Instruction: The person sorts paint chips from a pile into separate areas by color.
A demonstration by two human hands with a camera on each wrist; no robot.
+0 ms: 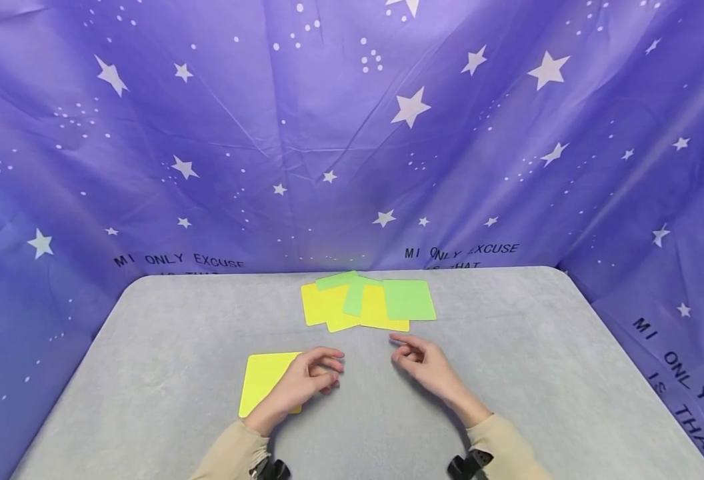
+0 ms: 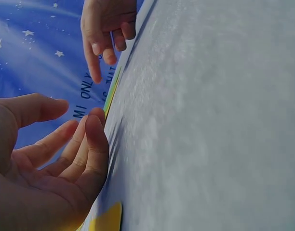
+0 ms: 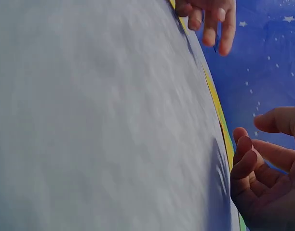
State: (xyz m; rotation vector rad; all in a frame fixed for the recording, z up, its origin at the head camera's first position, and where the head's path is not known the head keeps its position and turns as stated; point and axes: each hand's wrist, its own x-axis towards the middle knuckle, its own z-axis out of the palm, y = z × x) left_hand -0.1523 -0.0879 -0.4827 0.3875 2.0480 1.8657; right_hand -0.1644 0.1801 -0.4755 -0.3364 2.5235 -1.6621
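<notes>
My left hand point(image 1: 311, 375) hovers over the right side of a yellow square card point(image 1: 263, 381) and partly covers it. Its fingers are loosely bent, and a gap shows between thumb and fingertips in the left wrist view. Across from it, my right hand point(image 1: 429, 368) hangs over the grey table with relaxed fingers and nothing in its grasp. Just beyond its fingertips lies an overlapping spread of yellow and green cards. A green card point(image 1: 411, 300) tops the right end, a yellow card point(image 1: 316, 305) forms the left end, and others are partly hidden between.
The grey table point(image 1: 538, 360) has rounded far corners. Behind it and along both sides hangs a purple-blue cloth point(image 1: 328, 120) with white stars and dark lettering. A black wrist strap point(image 1: 469, 464) shows at the right sleeve, another strap point(image 1: 270, 469) at the left.
</notes>
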